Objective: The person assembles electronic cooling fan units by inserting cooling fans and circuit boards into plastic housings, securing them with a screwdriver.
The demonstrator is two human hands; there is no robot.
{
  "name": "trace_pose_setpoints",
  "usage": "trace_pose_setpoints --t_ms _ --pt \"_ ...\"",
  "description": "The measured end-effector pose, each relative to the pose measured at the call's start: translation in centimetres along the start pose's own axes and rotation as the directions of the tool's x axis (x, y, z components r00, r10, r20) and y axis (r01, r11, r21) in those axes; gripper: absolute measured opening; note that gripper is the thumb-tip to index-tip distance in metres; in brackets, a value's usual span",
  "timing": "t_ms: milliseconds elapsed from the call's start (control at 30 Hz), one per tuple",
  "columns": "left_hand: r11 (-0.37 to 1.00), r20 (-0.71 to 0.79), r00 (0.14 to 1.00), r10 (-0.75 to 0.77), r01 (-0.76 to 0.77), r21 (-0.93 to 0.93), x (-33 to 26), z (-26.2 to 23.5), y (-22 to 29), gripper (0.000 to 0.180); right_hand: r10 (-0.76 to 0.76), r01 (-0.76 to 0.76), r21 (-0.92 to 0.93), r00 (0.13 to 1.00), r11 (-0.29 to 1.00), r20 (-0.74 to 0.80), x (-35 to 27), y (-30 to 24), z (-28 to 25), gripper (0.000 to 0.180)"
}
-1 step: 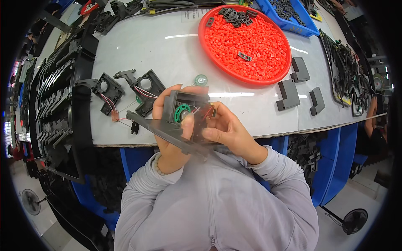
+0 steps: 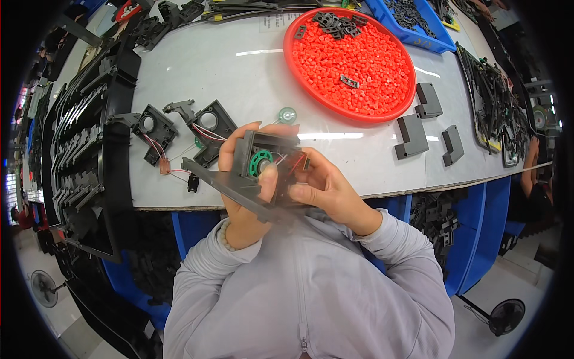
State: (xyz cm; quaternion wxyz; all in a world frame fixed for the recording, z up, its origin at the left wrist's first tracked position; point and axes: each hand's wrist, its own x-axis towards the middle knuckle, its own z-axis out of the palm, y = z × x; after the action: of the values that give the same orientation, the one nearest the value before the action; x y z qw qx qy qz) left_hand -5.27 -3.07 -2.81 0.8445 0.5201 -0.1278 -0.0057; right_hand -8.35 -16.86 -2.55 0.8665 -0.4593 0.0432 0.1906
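Observation:
My left hand (image 2: 242, 218) is closed round a dark grey plastic housing (image 2: 240, 158), held tilted above the table's near edge. Inside it sits a round green speaker (image 2: 260, 161), with my left thumb pressed against it. Thin red and white wires (image 2: 294, 163) run from the speaker side toward my right hand (image 2: 335, 194). The fingers of that hand are curled by the housing's right side, around a small brownish part (image 2: 307, 161) on the wires. A blurred smear hides the housing's lower right end. Left of my hands lie two similar housings (image 2: 219, 122) (image 2: 156, 122) with wires.
A red round tray (image 2: 291, 66) of small red caps stands at the far middle, a blue bin (image 2: 412, 40) behind it. Grey covers (image 2: 411, 136) lie to the right. A clear-green disc (image 2: 287, 115) lies beyond my hands. A black rack (image 2: 122, 149) borders the left.

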Motion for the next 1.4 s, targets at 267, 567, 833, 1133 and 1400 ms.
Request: trace_pose_setpoints --t_ms 267,567,833,1133,1400 --pt "0.998 0.007 0.999 0.046 -0.046 0.048 -0.1 -0.6 -0.5 0.048 -0.02 0.019 0.007 0.996 1.0 0.09 0.1 0.8 0.2 0.046" --pt "0.986 -0.072 0.997 0.013 -0.024 -0.167 0.3 -0.2 -0.6 0.042 -0.675 0.512 -0.829 0.695 0.224 0.247 1.1 0.0 -0.5 0.054" --pt "0.994 0.001 0.997 0.078 -0.078 -0.076 0.3 -0.2 -1.1 0.043 -0.568 0.412 -0.897 0.706 -0.157 0.423 0.8 -1.3 -0.4 0.043" --pt "0.991 -0.008 0.999 -0.053 0.052 -0.124 0.5 1.0 -1.2 0.048 -0.498 0.417 -0.909 0.785 -0.016 0.369 0.1 -1.8 -2.2 0.04" --pt "0.954 -0.046 0.973 -0.226 0.211 -0.215 0.9 1.4 -0.9 0.05 -0.829 -0.314 -0.944 0.552 -0.101 -0.095 -5.0 -6.2 -11.2 0.047"
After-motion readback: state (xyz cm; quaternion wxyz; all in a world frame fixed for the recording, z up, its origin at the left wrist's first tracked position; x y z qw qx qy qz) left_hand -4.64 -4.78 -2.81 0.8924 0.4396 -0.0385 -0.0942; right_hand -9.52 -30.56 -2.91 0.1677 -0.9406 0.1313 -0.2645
